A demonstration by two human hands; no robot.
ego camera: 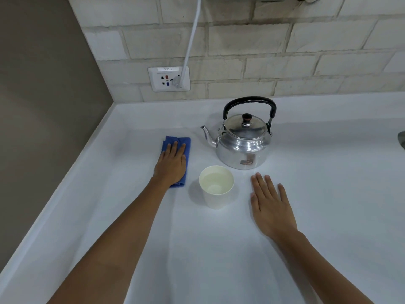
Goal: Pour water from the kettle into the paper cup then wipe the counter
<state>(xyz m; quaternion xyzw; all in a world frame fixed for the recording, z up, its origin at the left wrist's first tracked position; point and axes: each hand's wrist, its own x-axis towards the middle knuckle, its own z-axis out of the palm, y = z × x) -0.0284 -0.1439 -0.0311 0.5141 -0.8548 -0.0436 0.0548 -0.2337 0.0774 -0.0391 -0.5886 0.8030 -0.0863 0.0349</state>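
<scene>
**Caller:** Two bare forearms come in from the near edge of the white counter (219,270), and both are stretched well forward. Right hand (271,207) is flat, palm down, fingers straight and a little spread, resting on bare surface and holding nothing.

**Partner:** And the left?

**Caller:** Left hand (172,164) is pressed flat on a folded blue cloth (176,142), fingers extended over it, not curled around it. Open palm on top, so it's a press and not a pinch. The cloth pokes out past the fingertips toward the back edge and shows again under the heel of the hand.

**Partner:** Where's the cup?

**Caller:** White paper cup (216,186) stands upright between the two hands, just beside the cloth and apart from the right hand. Clear water sits inside it, fairly high.

**Partner:** Kettle?

**Caller:** Shiny round metal kettle with a black arched handle (243,145) stands upright behind the cup, toward the back edge, near the cup but not touching it. Spout points to the left side of the counter, toward the cloth. Lid is on, with a dark knob on top. No hand on it.

**Partner:** Anything on the wall?

**Caller:** Pale brick-pattern tiled wall (285,62) runs along the back edge, with a white wall socket (168,79) toward the back-left corner and a white cable (192,34) plugged in, running up out of frame. Grey-brown side wall (43,84) closes the left edge.
</scene>
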